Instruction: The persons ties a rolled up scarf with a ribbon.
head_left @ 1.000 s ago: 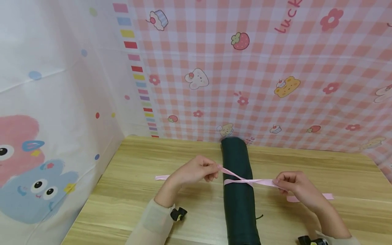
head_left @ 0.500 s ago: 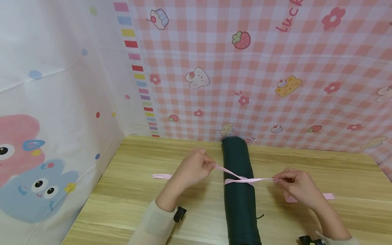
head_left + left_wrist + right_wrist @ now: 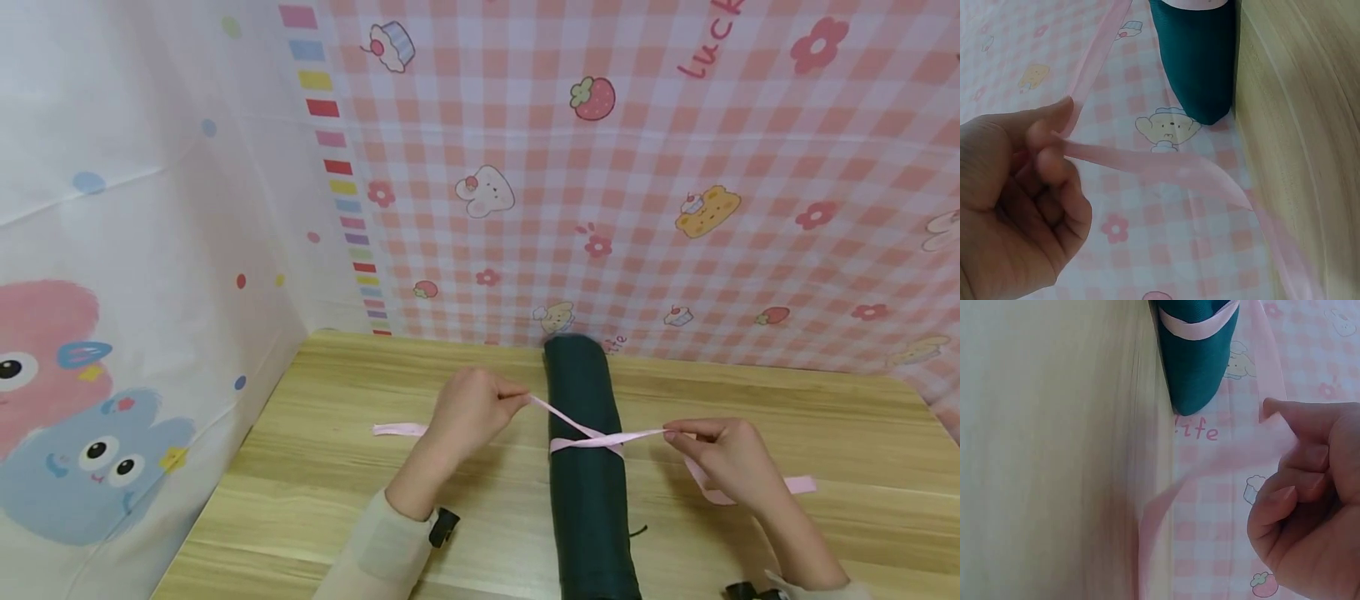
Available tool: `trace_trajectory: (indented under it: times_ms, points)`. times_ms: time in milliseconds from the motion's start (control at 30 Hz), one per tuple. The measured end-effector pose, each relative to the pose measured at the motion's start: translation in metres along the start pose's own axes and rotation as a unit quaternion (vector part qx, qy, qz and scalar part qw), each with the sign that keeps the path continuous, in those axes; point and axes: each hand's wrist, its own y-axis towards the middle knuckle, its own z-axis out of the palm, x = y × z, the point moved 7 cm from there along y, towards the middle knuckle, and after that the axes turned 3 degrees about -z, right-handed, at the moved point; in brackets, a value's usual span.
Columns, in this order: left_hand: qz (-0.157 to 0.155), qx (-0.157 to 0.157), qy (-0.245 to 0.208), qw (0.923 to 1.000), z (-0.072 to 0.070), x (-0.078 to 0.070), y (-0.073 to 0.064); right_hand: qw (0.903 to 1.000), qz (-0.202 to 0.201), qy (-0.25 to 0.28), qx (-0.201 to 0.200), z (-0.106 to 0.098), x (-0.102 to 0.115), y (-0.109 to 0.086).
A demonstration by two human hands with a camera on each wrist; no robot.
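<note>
A dark green cloth roll lies lengthwise on the table, with a pink ribbon around its middle. The ribbon's two ends cross on top of the roll. My left hand pinches one end between thumb and forefinger, left of the roll and raised. To the right, my right hand pinches the other end the same way. Both stretches between hands and crossing look taut. Past the left fingers the loose tail drapes down to the table; another tail hangs from the right hand in the right wrist view.
The wooden table reaches back to a pink checked cloth hung behind it. A white cloth with cartoon prints hangs along the left. A short dark cord sticks out from the roll's right side.
The left hand has risen slightly and shifted a little left. The right hand has moved slightly up and left. The ribbon's ends look straighter, and its right tail has lifted toward the hand.
</note>
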Motion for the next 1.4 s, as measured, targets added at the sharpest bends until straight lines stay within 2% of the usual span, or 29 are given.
trace_trajectory:
  times_ms: [133, 233, 400, 533, 633, 767, 833, 933, 1000, 1100, 1333, 1400]
  points:
    - [-0.005, 0.008, -0.014, 0.9999, 0.002, 0.000, 0.000, 0.9999, 0.011, 0.013, 0.000, 0.000, 0.000, -0.001]
    - [-0.023, 0.025, -0.063, 0.9974, 0.004, 0.002, 0.000, 0.9994, 0.022, 0.024, -0.003, 0.000, 0.000, -0.001]
    - [-0.051, 0.038, -0.177, 0.9822, 0.009, 0.005, -0.001, 0.9950, 0.040, 0.092, -0.007, 0.003, -0.001, 0.000]
    - [-0.058, 0.026, -0.229, 0.9712, 0.010, 0.004, -0.001, 0.9867, 0.032, 0.159, -0.013, 0.004, -0.001, 0.002]
    - [-0.059, 0.009, -0.260, 0.9638, 0.010, 0.002, -0.002, 0.9712, 0.023, 0.236, -0.019, 0.003, 0.000, 0.002]
    - [-0.053, -0.028, -0.301, 0.9517, 0.010, -0.001, -0.002, 0.9381, 0.035, 0.341, -0.046, 0.002, 0.001, 0.001]
    - [-0.057, -0.046, -0.325, 0.9430, 0.010, -0.001, -0.002, 0.9296, 0.042, 0.359, -0.072, 0.001, 0.002, 0.001]
    - [-0.074, -0.066, -0.354, 0.9300, 0.011, 0.000, -0.002, 0.9240, 0.054, 0.362, -0.110, 0.002, 0.002, 0.002]
    - [-0.087, -0.071, -0.372, 0.9215, 0.013, 0.002, -0.002, 0.9214, 0.062, 0.362, -0.127, 0.004, 0.002, 0.003]
    - [-0.095, -0.072, -0.403, 0.9075, 0.016, 0.002, -0.001, 0.9116, 0.077, 0.378, -0.143, 0.007, 0.001, 0.004]
    - [-0.113, -0.059, -0.499, 0.8574, 0.024, -0.002, -0.001, 0.9034, 0.087, 0.389, -0.159, 0.013, 0.008, 0.008]
    - [-0.117, -0.054, -0.512, 0.8491, 0.026, -0.004, -0.001, 0.8995, 0.083, 0.398, -0.160, 0.015, 0.012, 0.010]
